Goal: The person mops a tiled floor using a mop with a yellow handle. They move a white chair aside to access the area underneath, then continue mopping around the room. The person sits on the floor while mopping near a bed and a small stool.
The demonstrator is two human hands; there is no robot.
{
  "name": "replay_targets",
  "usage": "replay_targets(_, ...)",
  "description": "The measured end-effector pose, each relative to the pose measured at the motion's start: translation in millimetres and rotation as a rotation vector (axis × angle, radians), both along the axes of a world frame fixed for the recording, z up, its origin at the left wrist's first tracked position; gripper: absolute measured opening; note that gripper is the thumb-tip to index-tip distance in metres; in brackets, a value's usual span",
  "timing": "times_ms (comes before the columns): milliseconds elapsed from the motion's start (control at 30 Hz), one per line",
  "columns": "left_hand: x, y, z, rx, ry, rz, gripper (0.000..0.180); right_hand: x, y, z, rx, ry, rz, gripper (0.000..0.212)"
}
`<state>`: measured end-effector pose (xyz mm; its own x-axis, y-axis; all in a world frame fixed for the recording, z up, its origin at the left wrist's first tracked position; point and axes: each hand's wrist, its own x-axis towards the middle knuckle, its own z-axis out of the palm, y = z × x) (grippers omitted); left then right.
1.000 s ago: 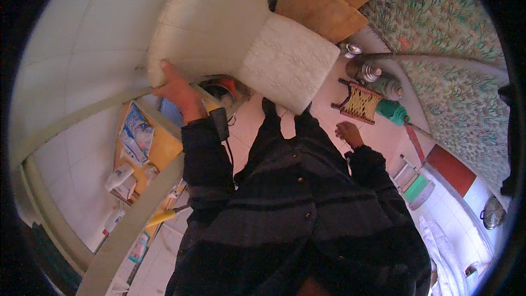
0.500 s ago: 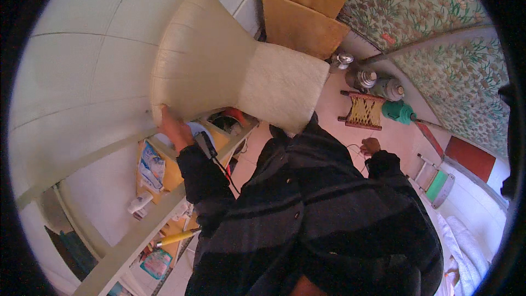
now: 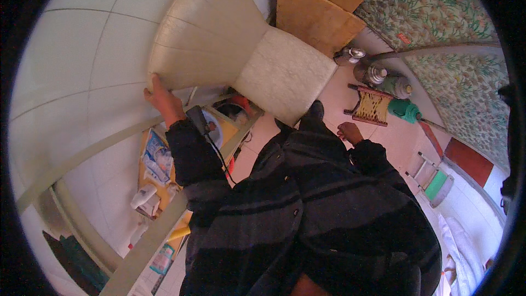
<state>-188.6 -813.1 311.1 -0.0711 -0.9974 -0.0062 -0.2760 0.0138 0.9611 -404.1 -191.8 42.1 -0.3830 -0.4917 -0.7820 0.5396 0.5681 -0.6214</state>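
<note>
A cream padded chair [image 3: 285,71] stands in front of me, its tall curved backrest toward the upper left. My left hand [image 3: 167,104] grips the backrest's lower left edge, fingertips on the upholstery. Beside that wrist is a black box-shaped device [image 3: 196,119] with a black cable running down past my sleeve. My right hand [image 3: 349,132] is in the air near my right thigh, apart from the chair. Its fingers are curled in, and what they may hold is hidden.
Left of me, a pale frame [image 3: 145,238] borders shelves with packets and a white bottle [image 3: 143,194]. Cardboard sheets [image 3: 315,16] lean behind the chair. At right are metal flasks [image 3: 375,74], a woven stool [image 3: 371,105], a green container [image 3: 404,111] and a green-topped folding stool [image 3: 439,187].
The chair's seat has shifted slightly right and its backrest up in view, my left hand still on it. My right hand has come left and up, closer to my thigh.
</note>
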Motion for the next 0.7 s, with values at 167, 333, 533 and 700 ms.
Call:
replay_targets(167, -12.5, 0.1, -3.4, 0.181, 0.287, 0.324, 0.105, -8.7, 47.9, -26.4, 0.064, 0.052, 0.099, 0.019)
replay_targets(333, -13.1, -4.2, -2.7, 0.395, 0.479, 0.176, 0.106, -19.6, 103.9, -29.5, 0.31, -0.099, -0.149, 0.017)
replay_targets(533, -12.5, -27.8, -6.0, 0.327, 0.435, 0.134, 0.099, -28.8, 132.2, 0.9, 0.135, 0.476, 0.66, 0.029)
replay_targets(700, -6.6, -39.1, -12.4, 0.18, 0.33, 0.315, 0.099, -51.2, 132.2, -0.1, -0.048, 1.091, 0.832, 0.025)
